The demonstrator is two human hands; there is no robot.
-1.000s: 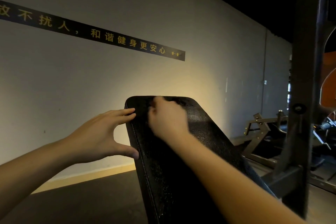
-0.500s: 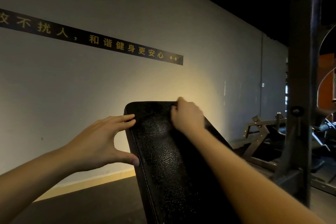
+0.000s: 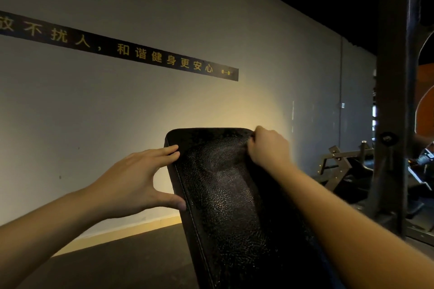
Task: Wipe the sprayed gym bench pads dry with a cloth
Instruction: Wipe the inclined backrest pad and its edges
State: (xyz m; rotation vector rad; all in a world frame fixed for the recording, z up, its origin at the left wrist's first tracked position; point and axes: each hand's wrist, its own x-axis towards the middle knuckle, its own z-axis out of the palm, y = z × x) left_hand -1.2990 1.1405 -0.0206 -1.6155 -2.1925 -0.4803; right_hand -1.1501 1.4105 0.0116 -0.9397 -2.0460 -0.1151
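Note:
A black, grainy inclined bench pad (image 3: 225,195) rises from the bottom middle, its top edge against the wall. Fine glints speckle its surface. My left hand (image 3: 136,180) braces the pad's left edge, with straight fingers near the top corner and the thumb lower on the seam. At the pad's upper right corner my right hand (image 3: 270,145) presses down with curled fingers. A dark cloth (image 3: 250,139) is bunched under those fingers, almost all of it hidden and hard to tell from the pad.
A grey wall with a black strip of yellow lettering (image 3: 141,54) stands close behind the pad. A dark steel upright (image 3: 394,101) rises at the right, with low machine frames (image 3: 340,162) behind it. Dark floor (image 3: 117,265) lies to the left.
My right hand has slid along the pad's top from the left-middle to the upper right corner. The left hand has stayed on the left edge.

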